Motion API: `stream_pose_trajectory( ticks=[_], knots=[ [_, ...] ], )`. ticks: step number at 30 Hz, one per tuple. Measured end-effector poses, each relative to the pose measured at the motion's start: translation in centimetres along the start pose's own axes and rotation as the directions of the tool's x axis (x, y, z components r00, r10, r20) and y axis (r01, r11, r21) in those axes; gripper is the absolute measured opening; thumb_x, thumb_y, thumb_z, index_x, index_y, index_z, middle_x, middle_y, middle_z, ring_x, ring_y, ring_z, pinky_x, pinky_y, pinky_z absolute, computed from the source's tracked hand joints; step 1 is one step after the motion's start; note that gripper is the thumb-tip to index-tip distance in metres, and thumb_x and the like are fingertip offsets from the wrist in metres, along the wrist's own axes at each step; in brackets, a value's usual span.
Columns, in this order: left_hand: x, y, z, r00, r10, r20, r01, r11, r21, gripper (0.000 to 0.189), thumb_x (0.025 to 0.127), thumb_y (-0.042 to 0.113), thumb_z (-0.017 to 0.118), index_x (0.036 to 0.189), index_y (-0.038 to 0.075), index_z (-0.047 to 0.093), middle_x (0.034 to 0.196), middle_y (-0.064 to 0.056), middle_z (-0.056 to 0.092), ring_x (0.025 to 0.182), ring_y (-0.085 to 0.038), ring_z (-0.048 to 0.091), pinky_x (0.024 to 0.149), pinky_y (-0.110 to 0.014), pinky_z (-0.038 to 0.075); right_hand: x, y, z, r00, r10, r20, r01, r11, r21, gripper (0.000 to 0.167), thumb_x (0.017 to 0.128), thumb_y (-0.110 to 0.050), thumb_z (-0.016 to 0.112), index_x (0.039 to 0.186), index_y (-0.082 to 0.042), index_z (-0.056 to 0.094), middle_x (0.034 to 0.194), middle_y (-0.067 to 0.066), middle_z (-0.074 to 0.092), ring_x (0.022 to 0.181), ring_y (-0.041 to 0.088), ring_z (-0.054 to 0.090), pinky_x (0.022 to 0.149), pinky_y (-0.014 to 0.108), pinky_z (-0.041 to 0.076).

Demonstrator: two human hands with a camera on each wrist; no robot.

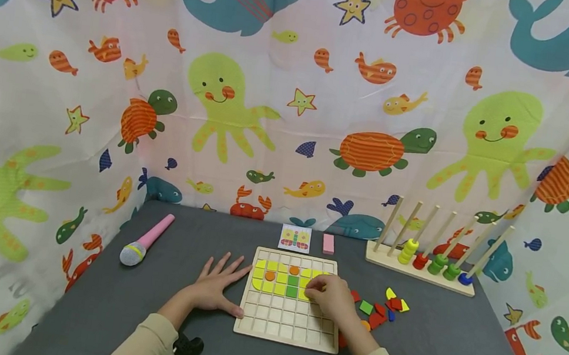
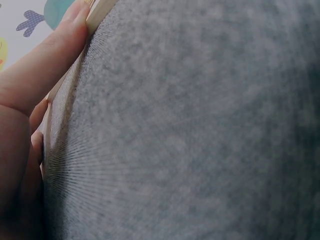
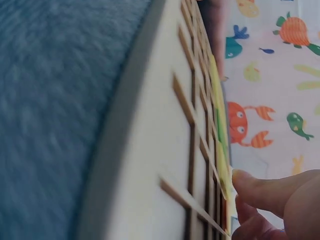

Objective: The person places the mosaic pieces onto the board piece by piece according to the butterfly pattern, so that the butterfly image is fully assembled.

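Observation:
A wooden grid board (image 1: pixel 275 317) lies flat on the dark grey table, its far rows filled with yellow tiles (image 1: pixel 279 289), green square tiles (image 1: pixel 292 286) and orange round tiles (image 1: pixel 269 276). My left hand (image 1: pixel 214 288) rests at the board's left edge with fingers spread; in the left wrist view its thumb (image 2: pixel 55 57) touches the wooden rim. Over the right part of the board, my right hand (image 1: pixel 335 301) has its thumb and fingers bent together at the yellow tiles. The right wrist view shows its thumb (image 3: pixel 265 192) beside the grid; whether a tile is between the fingertips is hidden.
Right of the board lie loose red, green, yellow and blue pieces (image 1: pixel 378 316). Behind it are a printed picture card (image 1: pixel 295 238) and a pink block (image 1: pixel 328 244). A pink toy microphone (image 1: pixel 146 240) lies left; a wooden peg rack (image 1: pixel 423 267) with colored rings stands right.

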State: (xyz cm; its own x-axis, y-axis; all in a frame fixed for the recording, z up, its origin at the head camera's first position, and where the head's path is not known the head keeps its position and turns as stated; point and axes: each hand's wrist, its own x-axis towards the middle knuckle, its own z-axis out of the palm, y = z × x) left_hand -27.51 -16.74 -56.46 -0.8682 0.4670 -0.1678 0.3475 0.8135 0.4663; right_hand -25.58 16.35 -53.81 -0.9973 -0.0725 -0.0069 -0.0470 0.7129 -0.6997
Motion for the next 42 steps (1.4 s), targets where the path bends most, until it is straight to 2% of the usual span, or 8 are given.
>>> stream_pose_trajectory(
  ticks=[7,16,23,29,35,39,42],
  knots=[
    [0.0,0.0,0.1,1.0,0.007,-0.004,-0.007,1.0,0.009,0.118,0.065,0.082,0.073,0.161,0.037,0.022,0.171,0.002,0.009,0.157,-0.036,-0.009,0.117,-0.069,-0.012,-0.3,0.8,-2.8,0.998,0.054,-0.03,-0.054,0.999,0.007,0.007,0.089,-0.015,0.078,0.096,-0.014,0.079,0.089,-0.001,0.071,0.077,0.018,0.057,0.062,0.03,0.049],
    [0.0,0.1,-0.1,1.0,0.019,-0.005,-0.019,1.0,0.014,0.118,0.065,0.082,0.073,0.161,0.037,0.022,0.171,0.002,0.01,0.157,-0.036,-0.008,0.117,-0.069,-0.012,-0.6,3.5,-6.4,0.995,0.08,-0.056,-0.08,0.997,0.007,0.015,0.094,-0.018,0.074,0.107,-0.011,0.078,0.097,0.002,0.073,0.081,0.018,0.06,0.068,0.03,0.054],
    [-0.1,0.2,-0.1,1.0,0.013,0.002,-0.013,1.0,0.008,0.118,0.065,0.081,0.073,0.161,0.037,0.022,0.171,0.002,0.009,0.157,-0.036,-0.009,0.117,-0.069,-0.012,-1.2,5.5,-8.8,0.997,0.058,-0.056,-0.059,0.998,-0.02,0.025,0.095,-0.021,0.072,0.116,-0.008,0.074,0.103,0.007,0.074,0.088,0.021,0.066,0.074,0.035,0.057],
    [-0.1,0.1,-0.1,1.0,0.014,0.001,-0.014,1.0,0.006,0.118,0.065,0.081,0.074,0.162,0.037,0.021,0.171,0.002,0.009,0.157,-0.036,-0.009,0.117,-0.069,-0.012,-1.9,7.6,-10.8,0.997,0.057,-0.061,-0.06,0.997,-0.051,0.029,0.095,-0.02,0.072,0.121,-0.007,0.071,0.111,0.013,0.073,0.092,0.025,0.065,0.075,0.037,0.055],
    [-0.1,0.0,0.0,1.0,0.008,-0.002,-0.008,1.0,0.016,0.118,0.065,0.082,0.073,0.162,0.037,0.021,0.171,0.002,0.009,0.157,-0.035,-0.01,0.117,-0.068,-0.012,-2.4,9.9,-12.1,0.998,0.054,-0.045,-0.055,0.998,-0.014,0.032,0.097,-0.022,0.07,0.124,-0.004,0.069,0.114,0.016,0.072,0.097,0.029,0.067,0.08,0.045,0.057],
    [-0.1,0.0,-0.1,1.0,0.012,-0.001,-0.012,1.0,0.009,0.118,0.065,0.082,0.073,0.161,0.038,0.021,0.171,0.003,0.009,0.157,-0.035,-0.01,0.117,-0.068,-0.013,-2.8,11.3,-12.7,0.995,0.085,-0.053,-0.086,0.996,-0.01,0.036,0.096,-0.021,0.071,0.126,-0.001,0.067,0.117,0.021,0.07,0.1,0.033,0.068,0.081,0.045,0.057],
    [-0.1,0.0,0.0,1.0,0.017,-0.004,-0.017,1.0,0.006,0.118,0.065,0.082,0.073,0.161,0.038,0.022,0.171,0.003,0.009,0.157,-0.036,-0.01,0.117,-0.068,-0.013,-3.0,12.1,-13.2,0.991,0.125,-0.042,-0.126,0.992,-0.015,0.043,0.093,-0.017,0.073,0.131,0.0,0.064,0.126,0.027,0.065,0.105,0.037,0.066,0.085,0.049,0.056]
  ],
)
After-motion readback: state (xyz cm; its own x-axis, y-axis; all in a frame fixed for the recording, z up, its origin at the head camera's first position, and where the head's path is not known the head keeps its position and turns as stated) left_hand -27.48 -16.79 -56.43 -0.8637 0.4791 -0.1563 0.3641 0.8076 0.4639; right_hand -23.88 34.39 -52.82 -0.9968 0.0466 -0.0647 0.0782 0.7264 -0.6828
